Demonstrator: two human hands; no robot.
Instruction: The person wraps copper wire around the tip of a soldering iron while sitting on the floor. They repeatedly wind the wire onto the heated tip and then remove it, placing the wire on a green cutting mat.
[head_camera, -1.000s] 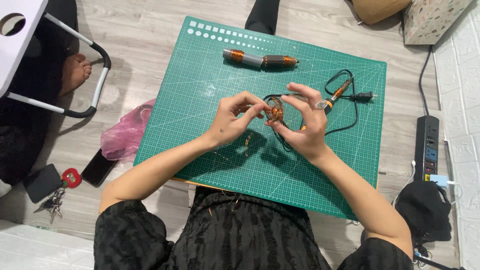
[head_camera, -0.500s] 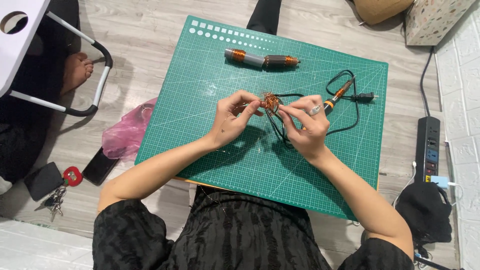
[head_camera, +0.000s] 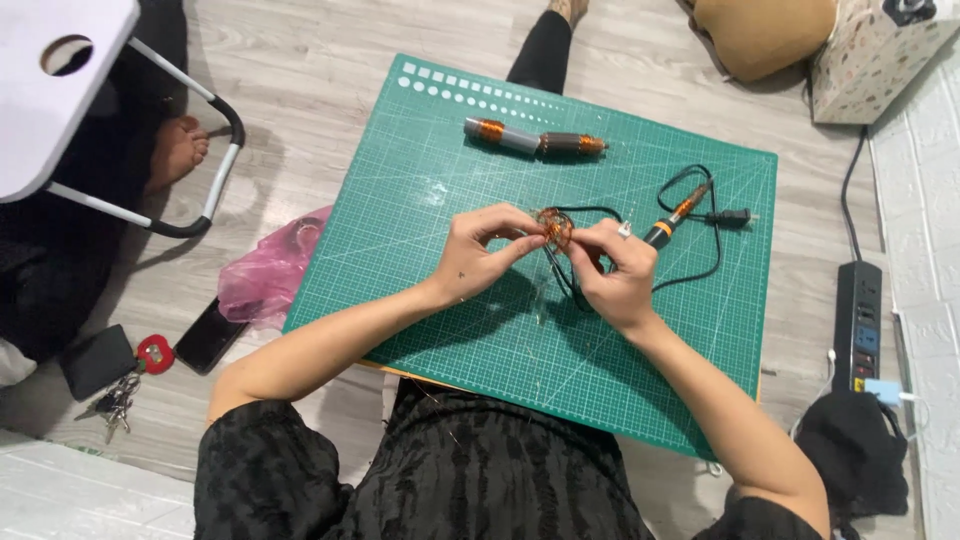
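A small round coil of copper wire (head_camera: 555, 227) is held just above the middle of the green cutting mat (head_camera: 420, 300), a little toward the upper side of the frame. The left hand (head_camera: 478, 252) pinches the coil with the tips of thumb and fingers from the left side, and the right hand (head_camera: 612, 272) closes on it from the right, so both grips are narrow and closed on the coil. Thin dark wires hang down from the coil between the two hands.

The mat is flat and matte, with a fine printed grid and straight edges; its right edge runs near the right side of the frame. Open green surface lies to the left of the left hand and below both forearms. Above the hands, near the upper edge of the mat, lies a long cylinder part (head_camera: 535, 140) with copper-coloured ends and a grey and dark body, well apart from the hands. Just right of the right hand lies a soldering iron (head_camera: 675, 215) with an orange and black handle, and its black cord (head_camera: 715, 255) curls in loops on the mat.

Beside the left edge of the mat, on the pale wooden floor, there is a crumpled pink plastic bag (head_camera: 270, 280). A black power strip (head_camera: 858, 325) lies at the right, off the mat.
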